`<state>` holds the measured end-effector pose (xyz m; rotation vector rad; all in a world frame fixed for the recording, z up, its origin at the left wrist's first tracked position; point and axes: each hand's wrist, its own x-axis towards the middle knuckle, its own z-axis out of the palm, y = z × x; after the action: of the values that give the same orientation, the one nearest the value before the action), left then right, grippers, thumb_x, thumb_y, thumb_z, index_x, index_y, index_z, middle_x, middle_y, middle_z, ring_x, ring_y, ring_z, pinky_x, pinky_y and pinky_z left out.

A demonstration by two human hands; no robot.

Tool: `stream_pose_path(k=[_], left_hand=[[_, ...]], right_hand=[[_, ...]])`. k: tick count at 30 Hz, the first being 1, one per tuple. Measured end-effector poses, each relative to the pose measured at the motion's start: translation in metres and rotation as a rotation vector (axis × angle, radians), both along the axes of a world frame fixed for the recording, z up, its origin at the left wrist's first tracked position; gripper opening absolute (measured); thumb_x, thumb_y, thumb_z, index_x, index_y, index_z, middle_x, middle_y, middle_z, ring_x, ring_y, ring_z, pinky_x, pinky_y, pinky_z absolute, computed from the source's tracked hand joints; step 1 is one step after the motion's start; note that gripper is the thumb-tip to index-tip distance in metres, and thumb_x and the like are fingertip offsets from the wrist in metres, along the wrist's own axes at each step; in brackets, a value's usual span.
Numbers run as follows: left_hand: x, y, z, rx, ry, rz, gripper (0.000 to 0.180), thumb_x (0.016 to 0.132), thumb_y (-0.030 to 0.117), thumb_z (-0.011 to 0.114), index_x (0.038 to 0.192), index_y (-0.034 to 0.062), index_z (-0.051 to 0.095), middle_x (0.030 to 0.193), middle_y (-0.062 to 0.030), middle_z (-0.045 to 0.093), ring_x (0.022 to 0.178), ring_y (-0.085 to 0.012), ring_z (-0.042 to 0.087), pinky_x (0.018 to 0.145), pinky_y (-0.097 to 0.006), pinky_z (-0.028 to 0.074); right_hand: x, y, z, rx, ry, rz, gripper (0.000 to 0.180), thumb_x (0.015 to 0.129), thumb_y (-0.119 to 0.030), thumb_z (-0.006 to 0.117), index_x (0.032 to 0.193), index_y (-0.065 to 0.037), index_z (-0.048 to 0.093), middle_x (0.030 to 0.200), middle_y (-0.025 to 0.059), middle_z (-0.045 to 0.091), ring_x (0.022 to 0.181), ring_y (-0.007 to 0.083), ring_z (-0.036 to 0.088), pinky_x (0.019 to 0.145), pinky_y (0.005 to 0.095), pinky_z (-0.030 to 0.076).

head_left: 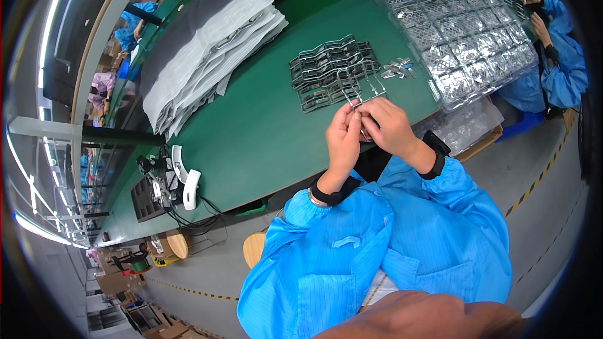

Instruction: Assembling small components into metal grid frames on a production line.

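Blue sleeves [377,226] fill the near part of my view, each ending in a dark wristband. Just beyond them my left hand [342,141] and right hand [389,127] meet over the near edge of the green surface [251,125], fingertips pinched together on a thin metal wire frame [364,85] that rises from my fingers toward the far side. Both hands are closed narrowly on that frame. Just past it lies a pile of similar wire frames [330,72], and to its right a few small shiny metal clips [397,69]. Further right and far, stacked clear plastic trays [458,25] hold rows of small parts. To the far left sits a tall stack of white sheets [201,56]. At the far right, another person in blue [559,63] works beside the trays.
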<state>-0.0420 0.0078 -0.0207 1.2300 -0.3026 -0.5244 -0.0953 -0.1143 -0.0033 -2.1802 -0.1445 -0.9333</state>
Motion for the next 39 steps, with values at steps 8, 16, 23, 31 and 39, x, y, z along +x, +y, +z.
stream_pose_path(k=[8, 16, 23, 31, 39], left_hand=[[0.002, 0.001, 0.004, 0.034, -0.002, 0.024, 0.028, 0.093, 0.007, 0.051, 0.119, -0.0021, 0.053, 0.100, -0.0067, 0.066, 0.081, -0.0082, 0.062, 0.062, -0.020, 0.050], [0.009, -0.006, -0.016, -0.055, -0.080, 0.098, 0.020, 0.089, 0.010, 0.056, 0.106, -0.0018, 0.056, 0.082, -0.0024, 0.062, 0.065, -0.0059, 0.056, 0.053, -0.022, 0.045], [0.017, 0.033, 0.005, -0.072, 0.001, 0.137, 0.025, 0.091, 0.012, 0.052, 0.111, -0.0028, 0.056, 0.080, -0.0022, 0.060, 0.062, -0.0050, 0.053, 0.049, -0.019, 0.044], [0.021, 0.068, 0.008, -0.214, -0.078, 0.210, 0.024, 0.091, 0.009, 0.052, 0.111, -0.0034, 0.055, 0.078, -0.0019, 0.058, 0.057, -0.0046, 0.050, 0.049, -0.021, 0.042], [0.035, 0.120, -0.011, -0.228, -0.080, 0.370, 0.024, 0.091, 0.009, 0.054, 0.110, -0.0048, 0.054, 0.084, -0.0026, 0.060, 0.068, -0.0037, 0.053, 0.056, -0.021, 0.044]], right_hand=[[0.009, -0.002, 0.004, 0.135, 0.207, -0.016, 0.024, 0.074, -0.002, 0.063, 0.098, -0.003, 0.060, 0.080, 0.0102, 0.059, 0.070, 0.0271, 0.060, 0.062, 0.0353, 0.048], [0.018, -0.001, -0.002, 0.007, 0.239, 0.004, 0.028, 0.074, 0.005, 0.063, 0.102, -0.001, 0.060, 0.089, 0.0121, 0.058, 0.075, 0.0248, 0.061, 0.065, 0.0314, 0.050], [0.039, 0.030, 0.000, -0.242, 0.099, 0.090, 0.029, 0.077, 0.005, 0.058, 0.105, 0.001, 0.062, 0.090, 0.0144, 0.059, 0.076, 0.0290, 0.060, 0.064, 0.0346, 0.049], [0.051, 0.071, 0.015, -0.241, -0.018, 0.142, 0.022, 0.081, 0.006, 0.058, 0.101, 0.001, 0.064, 0.088, 0.0131, 0.063, 0.078, 0.0249, 0.062, 0.066, 0.0331, 0.049], [0.066, 0.111, 0.012, -0.053, 0.125, 0.235, 0.012, 0.085, 0.006, 0.057, 0.095, 0.002, 0.063, 0.087, 0.0086, 0.063, 0.077, 0.0161, 0.060, 0.068, 0.0269, 0.048]])
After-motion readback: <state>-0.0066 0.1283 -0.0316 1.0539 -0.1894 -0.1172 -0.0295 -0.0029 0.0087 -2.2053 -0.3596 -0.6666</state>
